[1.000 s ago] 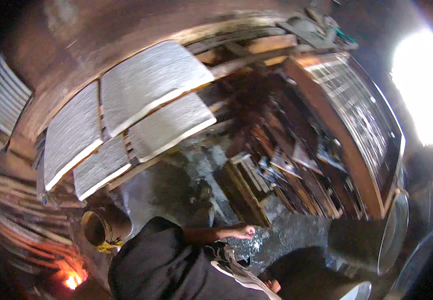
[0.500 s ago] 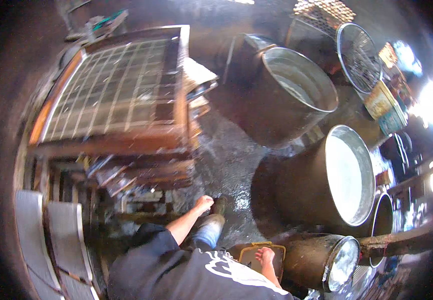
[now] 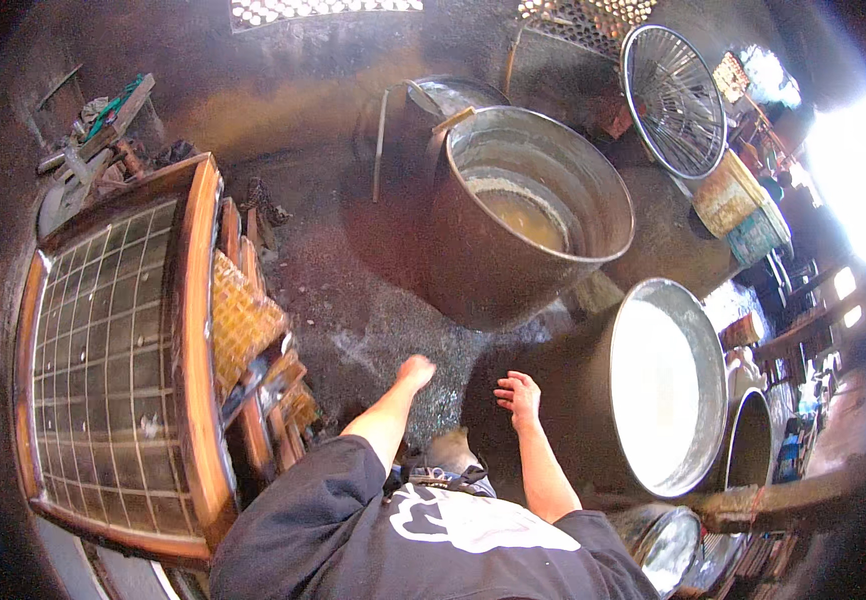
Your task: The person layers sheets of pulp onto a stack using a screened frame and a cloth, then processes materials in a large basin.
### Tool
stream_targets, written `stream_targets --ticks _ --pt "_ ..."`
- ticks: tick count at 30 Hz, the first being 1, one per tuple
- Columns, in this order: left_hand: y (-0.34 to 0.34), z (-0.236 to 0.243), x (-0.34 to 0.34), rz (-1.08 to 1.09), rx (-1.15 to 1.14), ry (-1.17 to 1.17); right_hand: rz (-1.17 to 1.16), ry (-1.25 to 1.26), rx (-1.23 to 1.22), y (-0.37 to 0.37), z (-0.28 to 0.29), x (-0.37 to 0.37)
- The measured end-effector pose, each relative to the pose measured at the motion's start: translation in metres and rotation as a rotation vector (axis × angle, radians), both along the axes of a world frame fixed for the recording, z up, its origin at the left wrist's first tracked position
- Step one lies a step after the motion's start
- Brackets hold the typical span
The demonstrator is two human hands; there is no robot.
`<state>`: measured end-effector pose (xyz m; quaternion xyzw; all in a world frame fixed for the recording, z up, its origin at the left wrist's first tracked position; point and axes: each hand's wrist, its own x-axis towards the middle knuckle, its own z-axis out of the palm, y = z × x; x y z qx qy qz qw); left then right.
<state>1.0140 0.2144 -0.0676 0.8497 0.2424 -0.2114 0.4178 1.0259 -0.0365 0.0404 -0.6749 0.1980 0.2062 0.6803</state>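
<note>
My left hand (image 3: 416, 373) hangs in front of me over the dark wet floor, its fingers curled under, and nothing shows in it. My right hand (image 3: 520, 396) is a little to its right, empty, the fingers loosely bent and apart. Neither hand touches anything. Nearest to the right hand is a large metal vat (image 3: 543, 420), filled with bright white liquid (image 3: 658, 390). Ahead stands another big drum-like vat (image 3: 498, 270) with a cloudy, yellowish liquid (image 3: 523, 215) low inside.
To my left is a wood-framed wire grid (image 3: 113, 370), with stacked wooden pieces and a yellow woven panel (image 3: 243, 320) beside it. Farther right are a round wire basket (image 3: 675, 100), worn buckets (image 3: 743, 205) and a wooden beam (image 3: 783, 500). A smaller pot (image 3: 668, 550) sits low at right.
My view has turned and moved forward, so the grid frame sits lower left and the far vat shows its inside. Both hands have come up, the right one forward past the small pot.
</note>
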Motion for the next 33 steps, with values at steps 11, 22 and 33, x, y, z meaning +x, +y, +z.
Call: stream_targets --ticks 11,22,33 --pt "0.099 0.094 0.312 0.177 -0.166 -0.507 0.356 -0.029 0.025 0.155 -0.049 0.265" --pt "0.346 0.017 0.164 1.367 -0.297 0.086 0.717 0.151 0.199 0.352 -0.068 0.462" --pt "0.561 -0.062 0.272 1.766 -0.565 -0.366 0.981 0.2 -0.081 0.561 -0.111 0.594"
